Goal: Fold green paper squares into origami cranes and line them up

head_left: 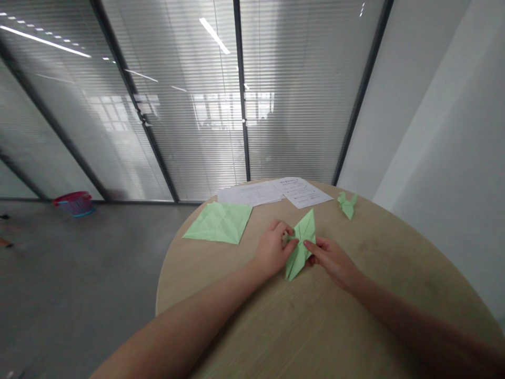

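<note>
Between my two hands is a green folded paper (301, 244), a long diamond shape with creased flaps, tilted above the table. My left hand (274, 246) pinches its left edge with thumb and fingers. On the opposite edge my right hand (329, 259) grips it, thumb on the front face and fingers behind. A creased green paper sheet (219, 222) lies flat to the left of my hands. Farther right sits a small green origami figure (347, 205), apart from both hands.
Printed white sheets (302, 192) lie along the far edge of the round wooden table (327, 326). Glass panels with blinds (292, 105) stand behind it, and a white wall (445, 131) rises at right. A red and blue basket (74, 203) rests on the floor at left.
</note>
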`<state>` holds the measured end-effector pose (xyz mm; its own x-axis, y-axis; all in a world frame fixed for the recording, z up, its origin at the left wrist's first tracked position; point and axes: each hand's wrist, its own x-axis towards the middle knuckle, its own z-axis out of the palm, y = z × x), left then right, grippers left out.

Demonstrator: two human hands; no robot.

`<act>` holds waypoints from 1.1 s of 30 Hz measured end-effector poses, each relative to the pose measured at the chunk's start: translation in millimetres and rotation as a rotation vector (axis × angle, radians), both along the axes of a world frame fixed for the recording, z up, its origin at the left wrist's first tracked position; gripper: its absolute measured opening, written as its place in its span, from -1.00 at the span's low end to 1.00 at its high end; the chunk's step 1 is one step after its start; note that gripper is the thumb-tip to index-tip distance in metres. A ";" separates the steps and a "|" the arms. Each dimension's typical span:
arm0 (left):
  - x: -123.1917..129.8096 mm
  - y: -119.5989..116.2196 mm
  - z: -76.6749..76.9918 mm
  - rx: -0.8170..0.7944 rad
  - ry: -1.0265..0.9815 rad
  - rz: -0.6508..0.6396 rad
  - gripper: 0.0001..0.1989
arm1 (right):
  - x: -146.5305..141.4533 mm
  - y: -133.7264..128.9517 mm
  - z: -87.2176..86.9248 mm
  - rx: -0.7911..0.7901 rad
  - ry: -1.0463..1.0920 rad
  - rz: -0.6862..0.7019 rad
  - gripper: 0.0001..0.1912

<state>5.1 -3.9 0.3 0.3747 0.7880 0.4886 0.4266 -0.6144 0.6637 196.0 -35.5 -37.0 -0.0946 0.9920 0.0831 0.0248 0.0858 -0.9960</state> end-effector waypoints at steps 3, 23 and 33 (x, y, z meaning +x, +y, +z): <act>-1.5 -0.3 1.1 0.160 0.087 -0.058 -0.95 | 0.3 -0.2 -0.4 0.006 -0.014 -0.005 -0.50; -6.2 -9.6 16.8 0.103 0.199 -0.211 -0.75 | 2.2 -1.9 3.6 -0.033 0.169 0.069 -0.67; -2.9 -17.6 17.3 0.066 0.295 -0.120 -0.56 | 1.4 -0.2 5.4 0.048 -0.036 -0.028 -0.71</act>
